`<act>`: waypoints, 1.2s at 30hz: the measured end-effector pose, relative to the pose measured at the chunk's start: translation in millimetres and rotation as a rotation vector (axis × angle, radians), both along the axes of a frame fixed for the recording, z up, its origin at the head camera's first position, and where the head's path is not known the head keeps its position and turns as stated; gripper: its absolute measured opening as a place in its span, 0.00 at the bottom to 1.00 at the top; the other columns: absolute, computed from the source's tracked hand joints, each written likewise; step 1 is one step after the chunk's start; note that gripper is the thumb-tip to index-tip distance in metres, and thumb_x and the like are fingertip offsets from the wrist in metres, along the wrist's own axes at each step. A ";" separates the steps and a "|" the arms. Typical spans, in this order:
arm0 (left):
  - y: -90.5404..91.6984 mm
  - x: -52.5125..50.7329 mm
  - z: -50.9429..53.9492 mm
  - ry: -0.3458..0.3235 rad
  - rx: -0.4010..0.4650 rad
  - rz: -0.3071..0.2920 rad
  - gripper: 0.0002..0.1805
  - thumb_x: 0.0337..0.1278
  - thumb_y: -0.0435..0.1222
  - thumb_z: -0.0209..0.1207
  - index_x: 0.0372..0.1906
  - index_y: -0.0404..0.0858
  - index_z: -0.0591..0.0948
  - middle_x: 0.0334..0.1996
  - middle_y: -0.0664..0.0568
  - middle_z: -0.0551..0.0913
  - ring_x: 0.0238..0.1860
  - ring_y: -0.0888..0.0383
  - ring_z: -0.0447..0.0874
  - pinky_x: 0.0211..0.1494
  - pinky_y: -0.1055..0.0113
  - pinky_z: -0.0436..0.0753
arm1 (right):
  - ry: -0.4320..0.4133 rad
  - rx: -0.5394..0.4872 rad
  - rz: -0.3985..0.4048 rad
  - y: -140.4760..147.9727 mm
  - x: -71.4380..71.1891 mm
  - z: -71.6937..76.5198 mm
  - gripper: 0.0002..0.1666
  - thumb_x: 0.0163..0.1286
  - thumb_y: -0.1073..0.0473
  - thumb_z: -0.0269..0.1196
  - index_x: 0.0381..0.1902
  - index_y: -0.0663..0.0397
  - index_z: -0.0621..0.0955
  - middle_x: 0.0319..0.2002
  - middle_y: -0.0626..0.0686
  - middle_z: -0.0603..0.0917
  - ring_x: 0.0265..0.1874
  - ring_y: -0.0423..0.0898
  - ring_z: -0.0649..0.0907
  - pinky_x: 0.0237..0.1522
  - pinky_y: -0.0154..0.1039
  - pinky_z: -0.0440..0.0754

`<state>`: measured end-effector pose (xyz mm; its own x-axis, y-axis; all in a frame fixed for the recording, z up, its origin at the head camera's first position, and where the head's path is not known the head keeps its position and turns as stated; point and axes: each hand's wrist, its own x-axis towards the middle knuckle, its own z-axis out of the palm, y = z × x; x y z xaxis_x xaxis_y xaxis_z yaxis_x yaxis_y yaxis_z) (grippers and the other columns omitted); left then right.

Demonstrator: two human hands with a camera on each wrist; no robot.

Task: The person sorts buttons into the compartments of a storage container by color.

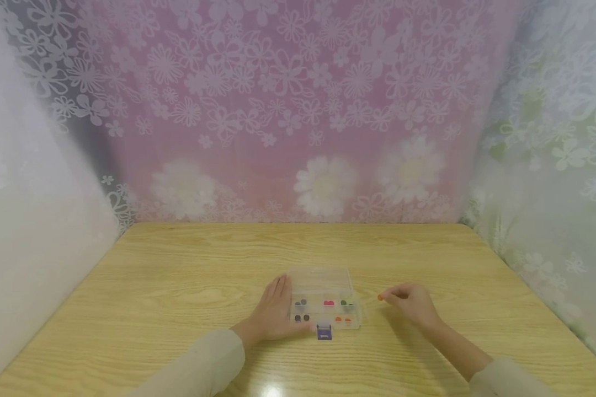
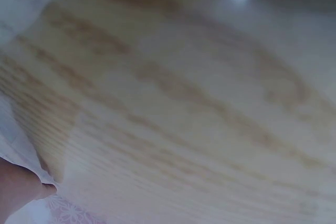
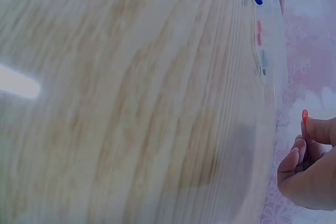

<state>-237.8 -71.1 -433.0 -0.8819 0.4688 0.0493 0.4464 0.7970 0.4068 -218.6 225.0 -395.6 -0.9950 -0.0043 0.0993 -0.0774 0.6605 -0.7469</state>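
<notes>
A clear plastic compartment box [image 1: 320, 281] lies on the table with its lid raised at the back and a blue latch [image 1: 324, 332] at its front. Inside are dark buttons [image 1: 302, 318], pink buttons [image 1: 329, 303], green buttons [image 1: 344, 302] and orange buttons [image 1: 342, 320]. Against the box's left side rests my left hand [image 1: 273, 311], fingers straight, thumb stretched along the front edge. To the right of the box, my right hand [image 1: 413, 304] pinches a small orange button [image 3: 305, 116] between thumb and finger, apart from the box. The left wrist view shows only part of my left hand [image 2: 21, 188].
The wood-grain table [image 1: 189, 264] extends around the box on all sides. A pink floral curtain [image 1: 298, 110] hangs behind it, with pale cloth [image 1: 35, 209] on the left and a flowered sheet [image 1: 556, 193] on the right.
</notes>
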 end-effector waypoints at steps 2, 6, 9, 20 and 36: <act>-0.2 -0.1 -0.5 -0.005 -0.001 0.002 0.63 0.45 0.66 0.56 0.70 0.24 0.43 0.71 0.31 0.44 0.73 0.38 0.41 0.74 0.48 0.47 | -0.007 -0.007 0.005 -2.9 1.1 0.5 0.09 0.63 0.65 0.59 0.32 0.64 0.84 0.40 0.62 0.85 0.43 0.57 0.82 0.43 0.47 0.82; -0.4 0.2 -0.9 -0.013 0.000 0.001 0.64 0.45 0.67 0.55 0.70 0.24 0.43 0.72 0.31 0.43 0.73 0.38 0.41 0.74 0.47 0.47 | -0.017 -0.006 0.012 -8.9 3.2 2.9 0.09 0.63 0.63 0.60 0.32 0.64 0.84 0.41 0.62 0.85 0.43 0.56 0.82 0.43 0.47 0.82; -0.2 0.2 -0.8 -0.010 -0.002 0.001 0.64 0.45 0.67 0.55 0.70 0.24 0.43 0.72 0.31 0.43 0.73 0.38 0.41 0.74 0.47 0.46 | -0.019 -0.002 0.019 -13.5 3.9 3.9 0.09 0.63 0.63 0.60 0.32 0.64 0.84 0.40 0.63 0.84 0.42 0.56 0.82 0.42 0.47 0.82; 0.4 1.2 -0.1 -0.046 0.012 0.016 0.64 0.44 0.68 0.55 0.71 0.26 0.41 0.72 0.34 0.41 0.74 0.40 0.38 0.75 0.49 0.44 | -0.030 -0.037 0.018 -27.8 4.5 1.3 0.08 0.62 0.64 0.61 0.31 0.64 0.85 0.38 0.61 0.86 0.41 0.53 0.84 0.42 0.45 0.82; -1.1 1.5 0.2 -0.035 0.024 -0.001 0.64 0.45 0.67 0.55 0.70 0.25 0.42 0.72 0.32 0.41 0.73 0.39 0.39 0.75 0.48 0.45 | -0.077 -0.093 0.011 -51.1 7.6 -4.6 0.06 0.61 0.67 0.60 0.29 0.65 0.84 0.35 0.58 0.86 0.37 0.47 0.82 0.40 0.41 0.81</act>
<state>-236.3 -72.2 -432.9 -0.8826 0.4692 0.0293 0.4326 0.7864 0.4409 -211.0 173.9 -400.3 -0.9997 -0.0099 0.0229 -0.0244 0.5871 -0.8091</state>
